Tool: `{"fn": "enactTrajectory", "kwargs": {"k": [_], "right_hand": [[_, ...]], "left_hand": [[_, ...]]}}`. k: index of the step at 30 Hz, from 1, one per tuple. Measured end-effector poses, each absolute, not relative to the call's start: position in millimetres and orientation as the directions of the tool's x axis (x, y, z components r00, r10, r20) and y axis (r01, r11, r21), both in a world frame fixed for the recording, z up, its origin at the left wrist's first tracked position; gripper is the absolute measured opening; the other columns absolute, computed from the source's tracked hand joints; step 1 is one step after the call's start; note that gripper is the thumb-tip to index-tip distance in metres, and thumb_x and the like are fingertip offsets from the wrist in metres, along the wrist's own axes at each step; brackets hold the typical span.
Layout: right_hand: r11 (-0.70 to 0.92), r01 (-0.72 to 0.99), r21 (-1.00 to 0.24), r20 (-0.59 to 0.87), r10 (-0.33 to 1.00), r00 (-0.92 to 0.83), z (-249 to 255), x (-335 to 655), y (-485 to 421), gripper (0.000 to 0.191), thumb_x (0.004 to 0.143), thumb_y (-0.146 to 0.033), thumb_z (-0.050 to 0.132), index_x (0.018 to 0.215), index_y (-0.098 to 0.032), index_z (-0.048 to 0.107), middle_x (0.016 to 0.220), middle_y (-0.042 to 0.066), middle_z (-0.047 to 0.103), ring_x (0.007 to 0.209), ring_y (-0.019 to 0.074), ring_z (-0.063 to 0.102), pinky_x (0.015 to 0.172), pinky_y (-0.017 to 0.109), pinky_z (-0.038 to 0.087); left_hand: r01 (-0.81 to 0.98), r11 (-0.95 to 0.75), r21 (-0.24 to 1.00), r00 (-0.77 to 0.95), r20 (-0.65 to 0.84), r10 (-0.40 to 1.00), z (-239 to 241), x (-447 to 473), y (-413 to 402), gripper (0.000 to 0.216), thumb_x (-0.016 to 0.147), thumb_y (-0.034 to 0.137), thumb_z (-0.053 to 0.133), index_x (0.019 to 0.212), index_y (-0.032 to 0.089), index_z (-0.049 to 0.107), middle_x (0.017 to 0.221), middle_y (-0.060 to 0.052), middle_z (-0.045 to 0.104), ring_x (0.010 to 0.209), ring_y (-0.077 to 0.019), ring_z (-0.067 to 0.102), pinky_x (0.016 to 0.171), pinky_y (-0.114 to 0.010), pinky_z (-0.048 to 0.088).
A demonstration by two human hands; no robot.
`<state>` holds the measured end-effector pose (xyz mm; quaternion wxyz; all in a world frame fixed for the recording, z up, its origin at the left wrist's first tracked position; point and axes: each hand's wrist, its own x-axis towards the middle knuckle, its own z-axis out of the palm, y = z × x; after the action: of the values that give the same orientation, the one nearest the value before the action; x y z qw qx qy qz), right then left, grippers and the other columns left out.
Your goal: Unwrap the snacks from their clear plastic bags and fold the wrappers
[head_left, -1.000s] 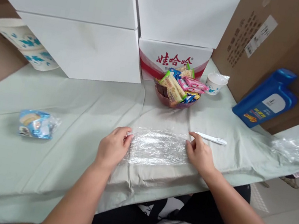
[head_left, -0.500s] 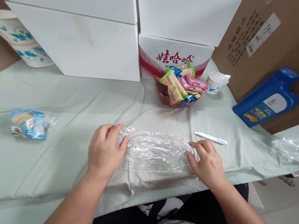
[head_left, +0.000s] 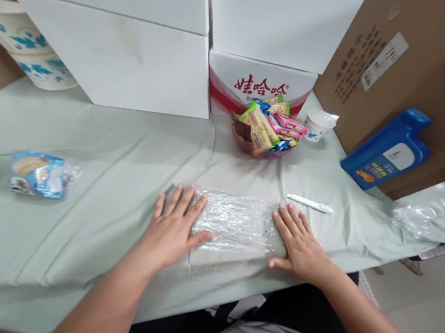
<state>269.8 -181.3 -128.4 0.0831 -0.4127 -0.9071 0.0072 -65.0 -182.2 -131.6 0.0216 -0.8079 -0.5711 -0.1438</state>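
A wrinkled sheet of clear plastic film (head_left: 238, 224) lies spread on the pale green tablecloth, near the front edge. Flat on its left end rests my left hand (head_left: 175, 227), fingers spread and thumb over the film. My right hand (head_left: 297, 243) presses on the right end, palm down with fingers stretched out. Neither hand grips anything. Just beyond my right fingertips is a white pen-like tool (head_left: 309, 203); whether it is a pen or a cutter I cannot tell.
A bowl (head_left: 247, 145) heaped with wrapped snacks stands before a white and red carton (head_left: 225, 87). Right of it are a paper cup (head_left: 318, 130), a blue bottle (head_left: 386, 152) and a brown box (head_left: 353, 57). A blue snack packet (head_left: 39, 174) lies left; stacked paper cups (head_left: 38, 62) stand behind.
Both hands have gone from curled fingers at the film's ends to lying flat with fingers spread. The film now lies flatter, and my left hand has shifted a little right.
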Motion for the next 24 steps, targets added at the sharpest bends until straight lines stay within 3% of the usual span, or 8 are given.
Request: {"fn": "enactTrajectory", "kwargs": {"k": [2,4,6,8,12,15,19,24], "right_hand": [[0.684,0.723,-0.096,0.146,0.728,-0.670,-123.6,280.2,-193.8,0.102,0.077,-0.074,0.057,0.153,-0.013,0.026,0.157,0.020,0.026,0.147,0.0370,0.011,0.115,0.061,0.020],[0.716,0.685,-0.136,0.181,0.698,-0.693,-120.4,284.1,-204.9,0.072,0.087,-0.052,0.061,0.146,-0.018,0.039,0.152,0.016,0.039,0.145,0.0329,0.024,0.113,0.056,0.030],[0.734,0.648,-0.201,0.271,0.678,-0.684,-118.8,284.8,-212.1,0.039,0.093,-0.028,0.055,0.132,-0.021,0.055,0.134,0.013,0.059,0.131,0.0274,0.047,0.104,0.049,0.044],[0.726,0.627,-0.285,0.360,0.687,-0.632,-116.6,285.0,-215.0,0.027,0.094,-0.017,0.049,0.117,-0.023,0.062,0.109,0.009,0.069,0.107,0.0232,0.062,0.090,0.043,0.052],[0.641,0.631,-0.437,0.416,0.766,-0.490,-107.7,286.2,-213.3,0.022,0.095,-0.018,0.046,0.108,-0.022,0.063,0.093,0.008,0.070,0.090,0.0218,0.066,0.080,0.040,0.056],[0.594,0.647,-0.477,0.415,0.802,-0.430,-101.4,285.7,-210.3,0.019,0.096,-0.020,0.045,0.105,-0.022,0.060,0.095,0.008,0.070,0.090,0.0208,0.067,0.078,0.037,0.056],[0.492,0.709,-0.505,0.356,0.867,-0.348,-99.6,281.7,-202.7,0.017,0.098,-0.026,0.043,0.101,-0.022,0.058,0.078,0.003,0.069,0.069,0.0162,0.067,0.064,0.029,0.054],[0.363,0.818,-0.446,0.306,0.921,-0.242,-109.1,275.1,-188.0,0.022,0.097,-0.031,0.041,0.099,-0.021,0.060,0.085,0.005,0.072,0.072,0.0184,0.069,0.065,0.030,0.053]], "left_hand": [[0.890,-0.415,0.190,0.341,0.328,0.881,-120.5,-67.7,-189.1,0.066,0.083,0.054,0.061,0.137,0.018,0.050,0.148,-0.019,0.041,0.140,-0.0424,0.029,0.110,-0.065,0.027],[0.801,-0.534,0.271,0.448,0.320,0.835,-109.0,-65.4,-196.7,0.057,0.080,0.050,0.068,0.127,0.020,0.056,0.138,-0.014,0.051,0.135,-0.0361,0.038,0.109,-0.054,0.036],[0.725,-0.599,0.338,0.545,0.249,0.800,-101.3,-61.7,-202.5,0.047,0.075,0.043,0.074,0.115,0.023,0.061,0.127,-0.010,0.057,0.127,-0.0308,0.047,0.103,-0.046,0.045],[0.705,-0.598,0.381,0.579,0.178,0.796,-97.8,-60.3,-204.6,0.033,0.074,0.034,0.075,0.103,0.024,0.063,0.119,-0.007,0.060,0.121,-0.0282,0.051,0.099,-0.043,0.048],[0.631,-0.594,0.499,0.619,0.137,0.773,-94.1,-66.5,-201.1,0.005,0.082,0.020,0.058,0.082,0.023,0.061,0.108,-0.004,0.065,0.109,-0.0214,0.059,0.089,-0.035,0.053],[0.603,-0.532,0.594,0.582,0.128,0.803,-89.7,-72.6,-199.1,0.016,0.087,0.018,0.047,0.080,0.023,0.060,0.097,-0.002,0.068,0.094,-0.0167,0.065,0.078,-0.028,0.054],[0.658,-0.337,0.674,0.413,0.051,0.909,-87.1,-76.4,-198.6,0.015,0.092,0.029,0.046,0.086,0.023,0.059,0.079,0.001,0.068,0.068,-0.0134,0.065,0.052,-0.021,0.047],[0.648,-0.293,0.703,0.329,0.088,0.940,-93.7,-72.7,-193.6,0.013,0.089,0.033,0.053,0.083,0.023,0.057,0.070,0.004,0.066,0.062,-0.0123,0.063,0.058,-0.023,0.049]]}}
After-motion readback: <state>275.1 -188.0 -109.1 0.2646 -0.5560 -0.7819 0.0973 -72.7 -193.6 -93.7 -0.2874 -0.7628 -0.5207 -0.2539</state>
